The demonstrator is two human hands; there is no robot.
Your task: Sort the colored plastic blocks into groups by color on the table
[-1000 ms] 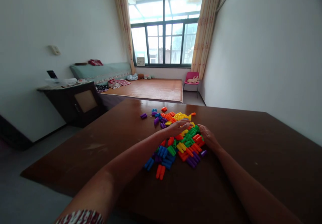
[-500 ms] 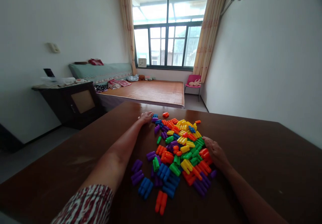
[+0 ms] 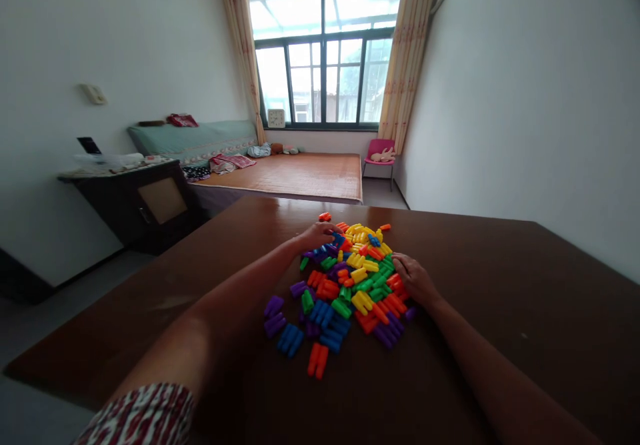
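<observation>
My left hand point(image 3: 319, 234) is at the far left edge of the pile, fingers bent over a blue block point(image 3: 339, 239); whether they grip it or only touch it, I can't quite tell from here. My right hand point(image 3: 414, 277) rests at the pile's right side, loosely curved and released, fingertips beside the green blocks point(image 3: 379, 279). The pile point(image 3: 327, 289) of coloured blocks spreads over the middle of the brown table point(image 3: 500, 265) between my forearms, with an orange pair point(image 3: 318, 360) lying nearest me.
</observation>
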